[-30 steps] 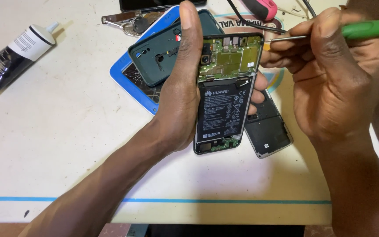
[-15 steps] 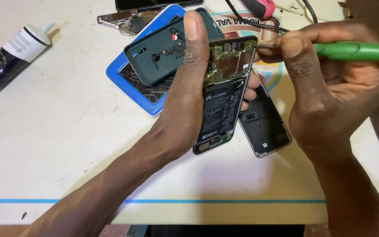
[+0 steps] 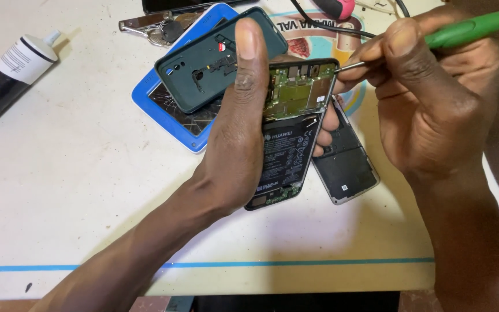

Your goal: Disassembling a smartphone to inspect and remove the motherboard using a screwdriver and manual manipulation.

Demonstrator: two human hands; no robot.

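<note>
My left hand grips an opened phone with its back off, showing a black battery and a green circuit board near the top. The thumb runs up the phone's left edge. My right hand holds a green-handled screwdriver, and its metal tip touches the phone's upper right corner. A dark green back cover lies just behind the phone, resting on a blue-framed cracked phone.
A grey phone frame lies under my right hand on the white table. A black and white glue tube is at the far left. Keys and a black cable lie at the back. Blue tape lines the front edge.
The phone has tilted slightly in my left hand. My right hand has brought the screwdriver tip down to the phone's upper right corner.
</note>
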